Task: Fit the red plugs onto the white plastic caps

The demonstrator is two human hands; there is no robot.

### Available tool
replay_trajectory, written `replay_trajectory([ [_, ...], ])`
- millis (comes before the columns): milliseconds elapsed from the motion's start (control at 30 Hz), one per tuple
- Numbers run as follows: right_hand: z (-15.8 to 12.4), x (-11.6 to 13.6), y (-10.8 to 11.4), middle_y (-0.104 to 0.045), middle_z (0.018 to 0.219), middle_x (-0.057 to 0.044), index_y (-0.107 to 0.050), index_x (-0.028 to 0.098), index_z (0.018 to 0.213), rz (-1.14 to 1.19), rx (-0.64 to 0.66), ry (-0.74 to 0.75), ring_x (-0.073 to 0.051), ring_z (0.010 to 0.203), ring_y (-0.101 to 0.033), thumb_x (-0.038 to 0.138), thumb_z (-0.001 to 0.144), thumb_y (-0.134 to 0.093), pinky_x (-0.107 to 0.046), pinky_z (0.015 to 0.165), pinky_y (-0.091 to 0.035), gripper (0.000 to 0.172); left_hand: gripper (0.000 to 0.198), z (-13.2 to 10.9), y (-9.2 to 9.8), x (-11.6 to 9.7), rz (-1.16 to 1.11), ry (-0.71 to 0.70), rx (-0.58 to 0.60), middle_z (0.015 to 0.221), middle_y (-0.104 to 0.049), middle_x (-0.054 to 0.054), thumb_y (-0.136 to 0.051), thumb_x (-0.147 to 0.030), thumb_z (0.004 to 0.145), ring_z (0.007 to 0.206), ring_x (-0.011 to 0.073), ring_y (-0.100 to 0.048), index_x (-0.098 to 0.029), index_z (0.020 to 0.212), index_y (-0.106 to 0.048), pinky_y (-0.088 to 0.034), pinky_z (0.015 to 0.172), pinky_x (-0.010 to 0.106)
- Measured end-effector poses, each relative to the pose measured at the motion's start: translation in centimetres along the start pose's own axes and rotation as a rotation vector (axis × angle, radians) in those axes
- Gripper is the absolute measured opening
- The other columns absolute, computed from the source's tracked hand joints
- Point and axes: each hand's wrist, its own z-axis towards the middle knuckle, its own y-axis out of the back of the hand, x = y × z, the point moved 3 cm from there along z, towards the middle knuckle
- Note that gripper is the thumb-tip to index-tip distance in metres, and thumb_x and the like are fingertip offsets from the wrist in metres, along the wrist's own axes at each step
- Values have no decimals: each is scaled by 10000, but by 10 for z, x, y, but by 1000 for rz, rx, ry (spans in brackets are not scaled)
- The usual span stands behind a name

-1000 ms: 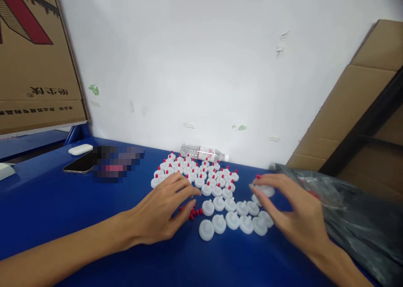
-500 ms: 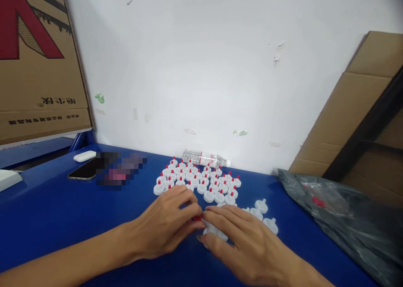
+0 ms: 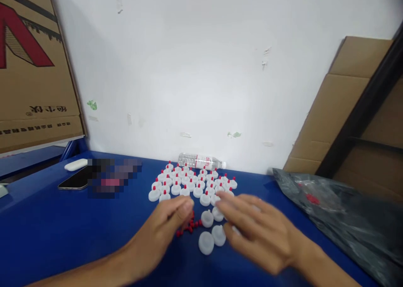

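My left hand [image 3: 168,222] is closed, thumb pressed on the curled fingers. Whatever may be in it is hidden. Beside its fingertips lies a small heap of red tip caps [image 3: 191,226] on the blue table. My right hand [image 3: 264,230], a little blurred, has its fingers stretched out over the right side and grips nothing visible. White round nozzle lids without red tips, one of them [image 3: 206,242] near the front, sit between the hands, and others are partly covered by my right hand. Behind, several white lids with red tips [image 3: 176,188] stand upright in a cluster.
A clear plastic bottle [image 3: 201,161] lies against the white wall. At the left are a phone [image 3: 75,180], a white case [image 3: 76,165] and a large carton [image 3: 37,85]. A dark plastic bag [image 3: 333,211] and folded cardboard [image 3: 327,106] occupy the right.
My hands have moved apart, uncovering the red tip caps and bare white lids between them. My right hand has lifted and shifted right. The view has turned slightly.
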Motion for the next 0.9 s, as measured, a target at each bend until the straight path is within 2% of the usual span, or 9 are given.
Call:
replay_trajectory([
  [100,-20,-34,5,-743,1137,-82,-670,234,1044,-76,-28,-258,-233,1112,-692,122,961,-534,-367,869,-577,195,470,10,23,9,159,-33,-105,671,-440,-16,-277,-427,1080,641,145,-418,-200,687,-399,-357,612,292],
  [133,-28,-47,4,-738,1115,-78,-660,234,1060,-75,-54,-431,-217,1049,-706,162,976,-546,-359,878,-568,159,457,12,28,10,244,-90,-130,677,-450,-12,-281,-406,1077,652,149,-412,-199,687,-401,-360,641,303],
  [200,-40,-63,-7,-725,1088,-84,-656,225,1077,-12,48,-646,-223,970,-704,281,1007,-536,-374,859,-553,150,420,16,30,14,351,-145,-122,689,-485,-7,-297,-347,1072,681,156,-432,-195,706,-436,-380,690,313],
  [267,-50,-70,-22,-725,1075,-79,-668,226,1082,78,261,-757,-239,954,-692,395,1037,-467,-406,876,-522,267,337,18,25,17,432,-191,-77,758,-554,8,-349,-290,1053,745,166,-483,-190,770,-501,-410,745,321],
  [367,-60,-70,-38,-743,881,-61,-705,220,914,168,503,-783,-237,849,-699,451,1066,-346,-392,834,-492,454,156,16,13,17,528,-239,-18,934,-615,46,-441,-229,1008,875,191,-539,-188,932,-571,-442,816,346],
  [500,-67,-70,-43,-694,670,-51,-661,220,697,197,581,-799,-215,669,-676,474,1074,-267,-333,647,-440,602,139,13,9,20,546,-222,15,1009,-606,62,-446,-193,998,931,204,-549,-192,1010,-584,-465,832,363],
  [600,-66,-72,-40,-689,673,-54,-655,219,704,200,584,-811,-212,662,-660,484,1075,-234,-339,654,-429,620,152,13,9,23,536,-221,34,1021,-602,68,-454,-172,986,941,207,-551,-189,1010,-604,-475,833,369],
  [733,-56,-68,-35,-719,795,-59,-685,213,851,239,552,-789,-219,775,-665,465,1079,-247,-364,774,-457,554,196,11,6,24,510,-229,77,1023,-604,76,-466,-152,973,946,208,-543,-185,1045,-646,-478,833,368],
  [900,-42,-49,-37,-740,960,-31,-681,226,1014,509,578,-650,-201,910,-662,422,1090,-289,-370,889,-441,445,227,10,2,23,525,-216,168,1012,-593,66,-464,-170,985,950,212,-524,-207,1045,-680,-464,824,365],
])
